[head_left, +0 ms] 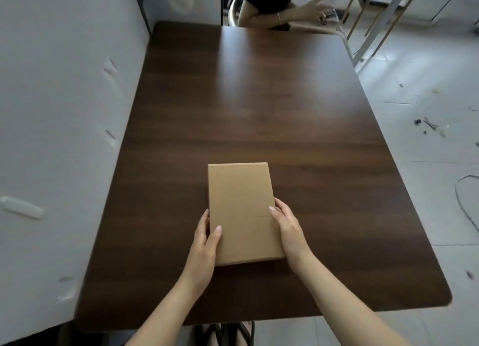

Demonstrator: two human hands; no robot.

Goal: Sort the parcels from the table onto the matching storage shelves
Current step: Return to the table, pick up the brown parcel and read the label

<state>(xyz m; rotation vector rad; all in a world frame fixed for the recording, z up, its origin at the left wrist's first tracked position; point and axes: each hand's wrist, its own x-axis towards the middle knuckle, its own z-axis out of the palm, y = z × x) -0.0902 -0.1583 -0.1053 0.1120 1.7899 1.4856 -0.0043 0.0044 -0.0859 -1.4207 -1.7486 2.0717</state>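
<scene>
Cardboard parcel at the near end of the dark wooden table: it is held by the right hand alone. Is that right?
Not quite: both hands hold it. In the head view the left hand grips the left side of the cardboard parcel, thumb on top, and the right hand grips its right side. The parcel is at the near end of the dark wooden table.

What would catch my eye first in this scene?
A plain cardboard box lies flat on the near part of a dark wooden table, with the left hand and right hand gripping its two long sides. At the far end, another person's forearm rests at the table edge.
</scene>
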